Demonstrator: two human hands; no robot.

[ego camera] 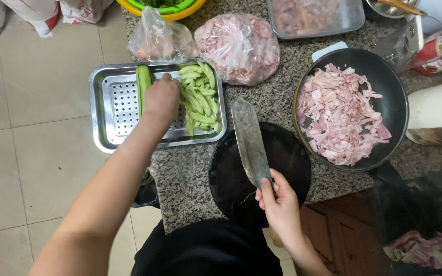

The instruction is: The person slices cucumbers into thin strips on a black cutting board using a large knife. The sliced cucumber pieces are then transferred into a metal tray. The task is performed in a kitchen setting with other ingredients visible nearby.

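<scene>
My left hand reaches into a perforated steel tray, fingers curled down beside a whole green cucumber and a heap of cut cucumber pieces at the tray's right end. Whether it grips anything I cannot tell. My right hand holds the handle of a broad cleaver, whose blade lies flat over a round dark cutting board at the counter's near edge.
A black pan of sliced pink meat sits to the right. Two plastic bags of meat and a metal tray of meat lie at the back of the granite counter. Tiled floor lies left.
</scene>
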